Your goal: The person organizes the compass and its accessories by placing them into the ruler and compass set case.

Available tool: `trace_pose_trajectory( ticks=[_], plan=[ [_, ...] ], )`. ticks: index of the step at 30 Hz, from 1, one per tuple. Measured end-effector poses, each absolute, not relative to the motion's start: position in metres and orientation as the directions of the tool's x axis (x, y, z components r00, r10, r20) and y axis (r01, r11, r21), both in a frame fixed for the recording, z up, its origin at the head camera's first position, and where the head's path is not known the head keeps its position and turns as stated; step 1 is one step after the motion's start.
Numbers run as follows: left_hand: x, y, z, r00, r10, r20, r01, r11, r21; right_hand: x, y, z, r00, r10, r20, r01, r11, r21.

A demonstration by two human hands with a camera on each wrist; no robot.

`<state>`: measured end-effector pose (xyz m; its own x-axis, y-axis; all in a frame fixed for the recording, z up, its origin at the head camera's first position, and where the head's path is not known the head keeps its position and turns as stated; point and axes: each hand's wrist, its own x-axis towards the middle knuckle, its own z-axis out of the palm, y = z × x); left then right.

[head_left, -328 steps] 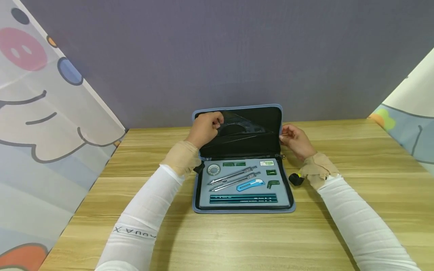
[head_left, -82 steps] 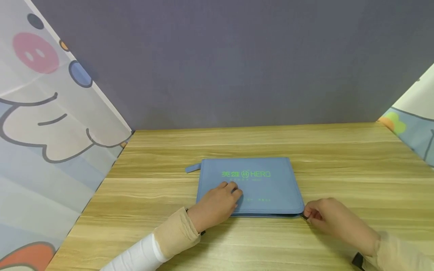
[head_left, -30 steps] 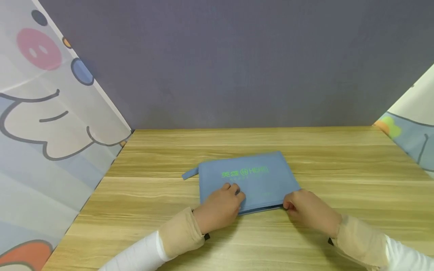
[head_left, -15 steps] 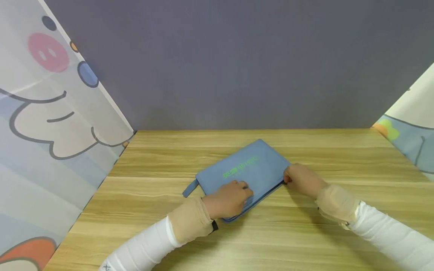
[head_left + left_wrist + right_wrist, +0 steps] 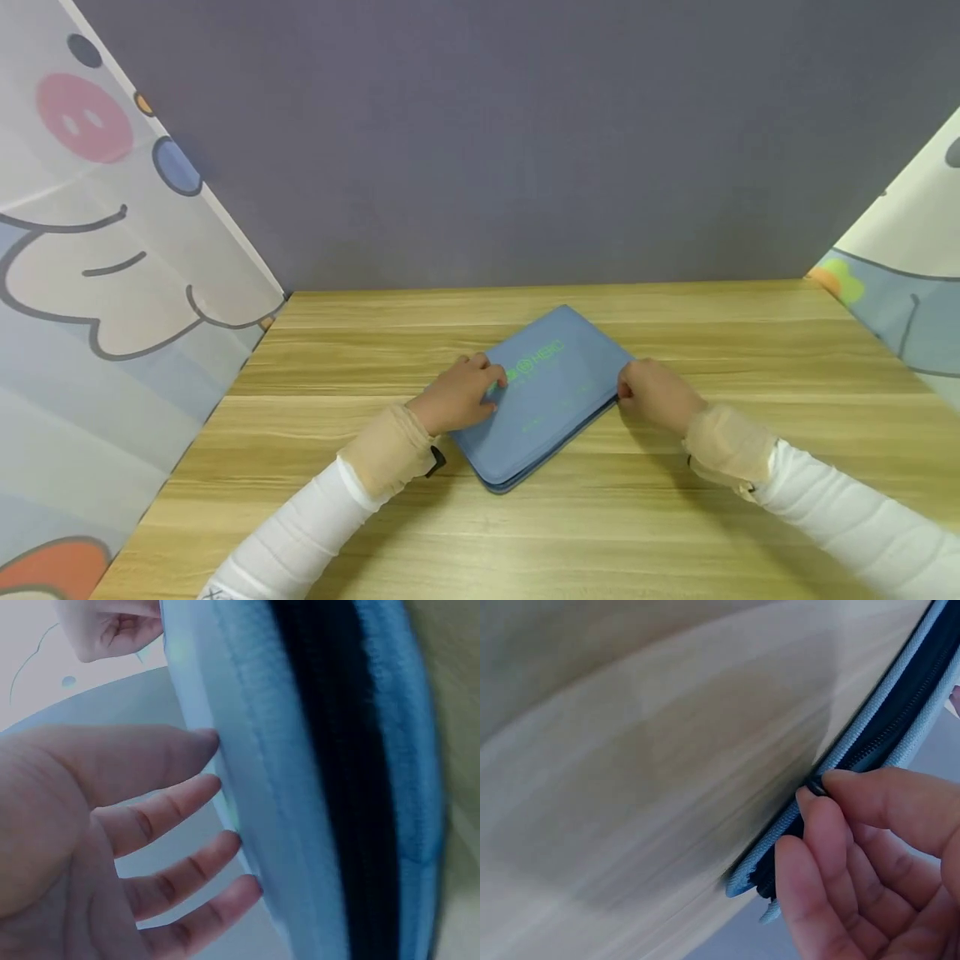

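The blue zip case (image 5: 558, 400) lies closed and turned at a slant on the table, green lettering on its cover. On the cover's left part rest the fingertips of my left hand (image 5: 459, 396); the left wrist view has the fingers spread and lightly bent, gripping nothing. At the case's right corner is my right hand (image 5: 660, 393). Up close in the right wrist view, its thumb and forefinger pinch a small dark zipper pull (image 5: 817, 785). A dark gap with zipper teeth (image 5: 900, 712) runs along the edge. The contents are hidden inside.
The wood-grain table (image 5: 480, 550) carries the case. A grey panel (image 5: 480, 150) stands along its back. Cartoon-printed sheets border the left side (image 5: 67, 275) and the right side (image 5: 907, 275).
The open case of drawing tools was folded shut. The case then turned anticlockwise while my right hand moved away from me along its edge. My left hand shifted left on the cover.
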<state>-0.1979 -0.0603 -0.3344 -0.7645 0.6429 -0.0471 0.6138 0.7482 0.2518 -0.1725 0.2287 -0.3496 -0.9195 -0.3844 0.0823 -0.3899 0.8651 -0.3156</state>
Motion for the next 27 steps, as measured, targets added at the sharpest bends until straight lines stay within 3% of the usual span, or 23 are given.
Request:
trace_pose_trajectory(
  ticks=[8, 17, 22, 27],
  plan=[
    [-0.193, -0.059, -0.336, -0.768, 0.638, -0.061, 0.612, 0.759, 0.223, -0.193, 0.229, -0.349, -0.929, -0.363, 0.07, -0.367, 0.883, -0.294],
    [-0.173, -0.039, -0.337, -0.802, 0.593, -0.07, 0.591, 0.805, 0.055, -0.221, 0.233, -0.346, -0.925, -0.373, 0.067, -0.378, 0.894, -0.242],
    [-0.169, -0.032, -0.337, -0.793, 0.606, -0.061, 0.604, 0.796, 0.039, -0.228, 0.234, -0.344, -0.93, -0.361, 0.066, -0.366, 0.896, -0.251],
    [-0.185, -0.051, -0.337, -0.861, 0.508, -0.028, 0.506, 0.861, 0.055, -0.228, 0.23, -0.348, -0.935, -0.35, 0.06, -0.352, 0.895, -0.273]
  ],
)
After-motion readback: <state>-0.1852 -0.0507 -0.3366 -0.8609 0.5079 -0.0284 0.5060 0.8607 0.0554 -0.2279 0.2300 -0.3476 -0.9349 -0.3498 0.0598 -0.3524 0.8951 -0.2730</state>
